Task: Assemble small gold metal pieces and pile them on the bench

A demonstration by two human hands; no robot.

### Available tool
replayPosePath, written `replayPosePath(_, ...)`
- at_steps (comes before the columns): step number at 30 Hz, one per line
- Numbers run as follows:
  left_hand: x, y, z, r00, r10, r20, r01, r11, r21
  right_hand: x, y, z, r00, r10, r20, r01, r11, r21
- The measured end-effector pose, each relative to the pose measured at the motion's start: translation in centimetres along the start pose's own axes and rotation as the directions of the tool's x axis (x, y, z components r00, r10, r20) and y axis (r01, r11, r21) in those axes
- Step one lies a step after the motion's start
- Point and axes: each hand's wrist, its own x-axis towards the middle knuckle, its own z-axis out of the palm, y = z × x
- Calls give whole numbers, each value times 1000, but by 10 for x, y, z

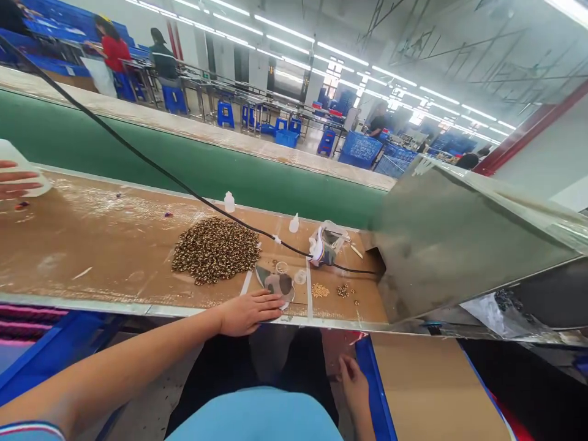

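My left hand [250, 311] lies flat with fingers stretched out on the near edge of the brown cardboard-covered worktable [92, 245], its fingertips touching a small clear dish [275, 285]. My right hand [353, 380] hangs below the table edge beside my lap, fingers loosely curled, nothing visible in it. A large heap of small brass-coloured rings [215, 248] lies just beyond my left hand. Two smaller clusters of tiny metal pieces [320, 290] sit to the right of the dish.
A black cable [138, 156] crosses the table to a plastic bag [327, 244]. Two small white dropper bottles [229, 201] stand at the far edge by the green conveyor [138, 153]. A metal chute [450, 239] is on the right. Another person's hand [16, 182] is at the far left.
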Motion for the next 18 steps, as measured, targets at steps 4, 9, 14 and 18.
replayPosePath(4,1,1,0,999,-37,35,37,999,14,34,-25,-2,973,-227,34,229,970,-82)
replayPosePath(9,1,-1,0,1000,-24,18,23,999,38,90,-51,15,900,-436,-21,427,889,-168)
replayPosePath(14,0,-2,3,999,18,-36,-14,995,98,127,-56,38,835,-550,36,548,820,-164)
replayPosePath(18,1,-1,4,1000,2,-23,0,996,93,141,-57,48,717,-683,139,696,688,-205)
